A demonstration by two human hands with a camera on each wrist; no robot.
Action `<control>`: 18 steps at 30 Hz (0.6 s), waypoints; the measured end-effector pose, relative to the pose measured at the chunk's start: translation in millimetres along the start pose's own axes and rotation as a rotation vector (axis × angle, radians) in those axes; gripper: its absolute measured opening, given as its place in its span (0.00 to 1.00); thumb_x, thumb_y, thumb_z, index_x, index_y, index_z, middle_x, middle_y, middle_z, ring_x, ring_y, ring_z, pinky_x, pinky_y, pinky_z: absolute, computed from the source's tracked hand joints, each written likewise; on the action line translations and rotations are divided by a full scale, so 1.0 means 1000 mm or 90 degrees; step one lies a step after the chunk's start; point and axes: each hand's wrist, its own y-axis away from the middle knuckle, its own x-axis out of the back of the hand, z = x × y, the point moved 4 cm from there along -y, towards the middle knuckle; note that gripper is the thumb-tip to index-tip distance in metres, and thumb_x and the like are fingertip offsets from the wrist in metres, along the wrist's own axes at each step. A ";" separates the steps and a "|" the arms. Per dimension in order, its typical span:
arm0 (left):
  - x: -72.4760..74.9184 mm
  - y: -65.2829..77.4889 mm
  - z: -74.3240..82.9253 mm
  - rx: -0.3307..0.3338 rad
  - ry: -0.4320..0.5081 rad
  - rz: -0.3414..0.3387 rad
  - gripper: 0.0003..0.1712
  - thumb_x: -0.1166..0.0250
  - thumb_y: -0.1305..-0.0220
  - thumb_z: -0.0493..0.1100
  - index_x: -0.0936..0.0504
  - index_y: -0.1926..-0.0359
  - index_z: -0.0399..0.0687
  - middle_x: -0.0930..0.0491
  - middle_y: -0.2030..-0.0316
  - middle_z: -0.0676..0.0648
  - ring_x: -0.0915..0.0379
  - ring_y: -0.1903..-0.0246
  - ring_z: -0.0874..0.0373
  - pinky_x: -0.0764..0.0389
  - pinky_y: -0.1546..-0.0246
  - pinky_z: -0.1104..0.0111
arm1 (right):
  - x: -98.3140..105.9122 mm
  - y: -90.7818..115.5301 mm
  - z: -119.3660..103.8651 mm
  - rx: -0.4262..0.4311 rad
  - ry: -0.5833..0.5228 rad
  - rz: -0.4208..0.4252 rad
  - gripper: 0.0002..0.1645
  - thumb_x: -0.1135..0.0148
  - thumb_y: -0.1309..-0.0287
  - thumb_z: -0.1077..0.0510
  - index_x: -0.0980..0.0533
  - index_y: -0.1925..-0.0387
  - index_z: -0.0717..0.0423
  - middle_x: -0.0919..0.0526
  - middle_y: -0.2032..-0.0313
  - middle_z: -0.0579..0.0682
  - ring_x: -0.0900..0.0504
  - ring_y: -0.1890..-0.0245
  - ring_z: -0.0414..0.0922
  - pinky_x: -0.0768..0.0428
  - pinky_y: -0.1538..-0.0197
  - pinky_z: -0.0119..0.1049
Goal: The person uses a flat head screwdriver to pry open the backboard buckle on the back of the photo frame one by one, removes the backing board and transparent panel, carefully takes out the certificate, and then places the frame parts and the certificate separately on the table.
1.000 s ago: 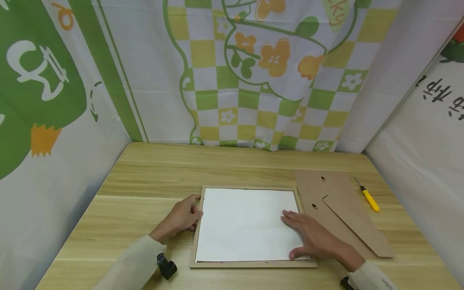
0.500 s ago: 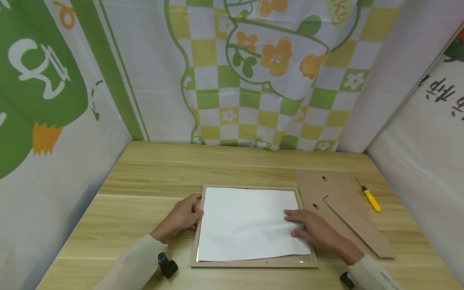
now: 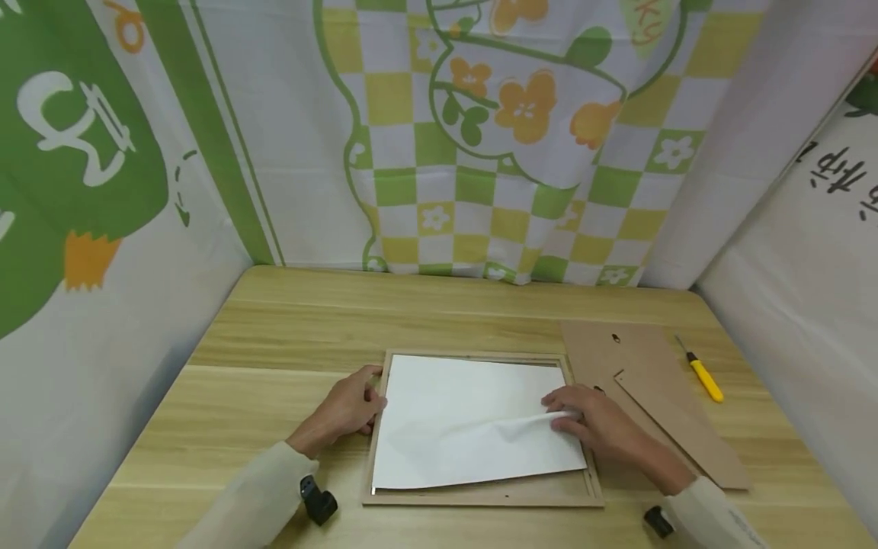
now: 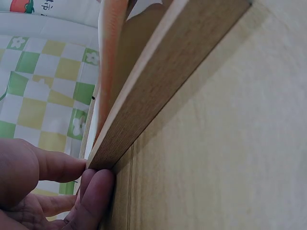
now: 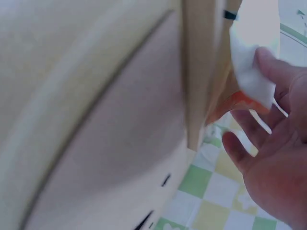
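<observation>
A wooden picture frame (image 3: 480, 500) lies back side up on the table, a white sheet of paper (image 3: 459, 404) inside it. My left hand (image 3: 348, 404) grips the frame's left side, with thumb and fingertips at the wooden edge (image 4: 158, 81) in the left wrist view. At the opposite side my right hand (image 3: 593, 419) pinches the paper's right edge, which is raised and creased. The right wrist view shows the thumb on the white face of the paper (image 5: 254, 57) and fingers behind it. Orange print shows on the paper's underside.
Right of the frame lies a brown backing board (image 3: 634, 354) with its stand leg (image 3: 675, 427) and small metal hangers. A yellow-handled screwdriver (image 3: 705, 380) lies beyond it. Printed curtains (image 3: 480, 183) enclose the wooden table (image 3: 288, 328) at the back and sides.
My right hand has gone from lying flat on the paper to pinching its right edge and lifting it. The paper's near edge has shifted up off the frame's lower side. The left hand stays put.
</observation>
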 end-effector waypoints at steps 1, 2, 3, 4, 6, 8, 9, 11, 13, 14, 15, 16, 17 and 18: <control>0.000 0.000 0.001 -0.002 0.000 0.001 0.33 0.40 0.34 0.32 0.39 0.29 0.37 0.25 0.68 0.44 0.26 0.74 0.57 0.20 0.79 0.67 | 0.003 0.001 0.001 -0.012 -0.027 -0.013 0.09 0.36 0.38 0.53 0.18 0.56 0.47 0.15 0.51 0.44 0.18 0.48 0.47 0.20 0.48 0.45; 0.000 0.000 0.001 -0.005 0.000 0.002 0.33 0.40 0.34 0.32 0.39 0.30 0.37 0.25 0.68 0.44 0.26 0.74 0.57 0.20 0.79 0.67 | 0.006 0.001 0.001 -0.019 -0.046 -0.022 0.10 0.37 0.37 0.51 0.18 0.56 0.46 0.14 0.52 0.44 0.18 0.49 0.45 0.19 0.50 0.42; 0.000 0.000 0.001 -0.008 -0.001 0.002 0.33 0.40 0.34 0.32 0.39 0.30 0.37 0.25 0.69 0.44 0.26 0.75 0.57 0.20 0.79 0.67 | 0.010 0.002 0.001 -0.025 -0.068 -0.031 0.10 0.38 0.36 0.50 0.18 0.56 0.45 0.14 0.54 0.43 0.17 0.52 0.43 0.19 0.52 0.39; 0.000 0.000 0.001 -0.013 0.000 0.000 0.33 0.41 0.34 0.31 0.38 0.30 0.36 0.25 0.69 0.44 0.26 0.75 0.57 0.20 0.80 0.67 | 0.013 0.003 0.001 -0.030 -0.093 -0.040 0.09 0.39 0.35 0.49 0.18 0.57 0.44 0.13 0.56 0.42 0.17 0.54 0.41 0.19 0.54 0.36; 0.001 0.000 0.001 -0.032 -0.013 0.007 0.32 0.42 0.36 0.30 0.37 0.31 0.35 0.24 0.71 0.45 0.27 0.77 0.58 0.21 0.80 0.68 | 0.019 0.005 0.001 -0.029 -0.150 -0.053 0.07 0.40 0.35 0.49 0.19 0.60 0.42 0.14 0.60 0.41 0.19 0.59 0.36 0.21 0.58 0.32; 0.002 0.000 0.002 -0.060 -0.031 0.016 0.32 0.40 0.40 0.28 0.35 0.33 0.33 0.23 0.73 0.45 0.28 0.78 0.59 0.22 0.81 0.68 | 0.023 0.007 0.000 -0.027 -0.222 -0.070 0.05 0.41 0.34 0.52 0.20 0.62 0.43 0.16 0.64 0.40 0.23 0.64 0.33 0.23 0.62 0.31; 0.003 0.000 0.002 -0.073 -0.040 0.022 0.33 0.39 0.43 0.27 0.34 0.34 0.33 0.23 0.74 0.45 0.28 0.79 0.59 0.22 0.81 0.68 | 0.023 0.007 0.000 -0.026 -0.263 -0.082 0.04 0.42 0.33 0.54 0.20 0.62 0.45 0.18 0.66 0.40 0.25 0.66 0.33 0.24 0.63 0.31; 0.004 0.000 0.002 -0.082 -0.044 0.028 0.35 0.39 0.46 0.26 0.33 0.35 0.33 0.22 0.73 0.44 0.27 0.79 0.59 0.22 0.81 0.68 | 0.022 0.009 0.001 -0.029 -0.339 -0.112 0.06 0.45 0.30 0.58 0.22 0.61 0.50 0.22 0.68 0.41 0.28 0.68 0.33 0.26 0.66 0.32; 0.004 -0.001 0.001 -0.073 -0.036 0.024 0.36 0.38 0.46 0.26 0.34 0.34 0.33 0.22 0.72 0.44 0.27 0.79 0.59 0.20 0.81 0.67 | 0.019 0.010 0.003 -0.048 -0.405 -0.138 0.07 0.48 0.29 0.60 0.23 0.58 0.56 0.24 0.66 0.44 0.28 0.67 0.34 0.26 0.66 0.32; 0.004 -0.001 0.001 -0.064 -0.032 0.023 0.36 0.37 0.45 0.27 0.34 0.34 0.34 0.22 0.72 0.44 0.26 0.79 0.58 0.20 0.81 0.67 | 0.017 0.010 0.004 -0.063 -0.436 -0.152 0.09 0.49 0.28 0.60 0.25 0.54 0.59 0.24 0.64 0.45 0.28 0.66 0.35 0.26 0.65 0.33; 0.003 -0.001 0.001 -0.053 -0.026 0.021 0.34 0.38 0.43 0.28 0.34 0.34 0.35 0.22 0.72 0.44 0.26 0.79 0.58 0.20 0.81 0.67 | 0.015 0.011 0.005 -0.072 -0.473 -0.161 0.11 0.50 0.28 0.60 0.27 0.51 0.62 0.23 0.62 0.47 0.27 0.66 0.36 0.25 0.64 0.33; 0.002 -0.002 0.001 -0.042 -0.017 0.018 0.33 0.39 0.40 0.29 0.34 0.33 0.36 0.22 0.72 0.45 0.27 0.79 0.59 0.20 0.81 0.67 | 0.013 0.011 0.006 -0.083 -0.511 -0.169 0.12 0.52 0.27 0.60 0.30 0.48 0.62 0.23 0.60 0.48 0.26 0.65 0.36 0.23 0.64 0.32; 0.002 -0.002 0.001 -0.036 -0.014 0.016 0.32 0.39 0.39 0.30 0.34 0.33 0.37 0.23 0.73 0.45 0.27 0.79 0.59 0.20 0.81 0.67 | 0.011 0.012 0.007 -0.095 -0.552 -0.174 0.13 0.53 0.26 0.60 0.33 0.45 0.60 0.22 0.58 0.49 0.24 0.63 0.37 0.22 0.63 0.32; 0.001 -0.002 0.001 -0.036 -0.014 0.015 0.32 0.39 0.38 0.31 0.34 0.33 0.37 0.23 0.74 0.46 0.28 0.80 0.59 0.20 0.81 0.67 | 0.010 0.012 0.007 -0.098 -0.594 -0.176 0.14 0.55 0.26 0.60 0.36 0.43 0.58 0.21 0.55 0.49 0.23 0.62 0.38 0.21 0.62 0.32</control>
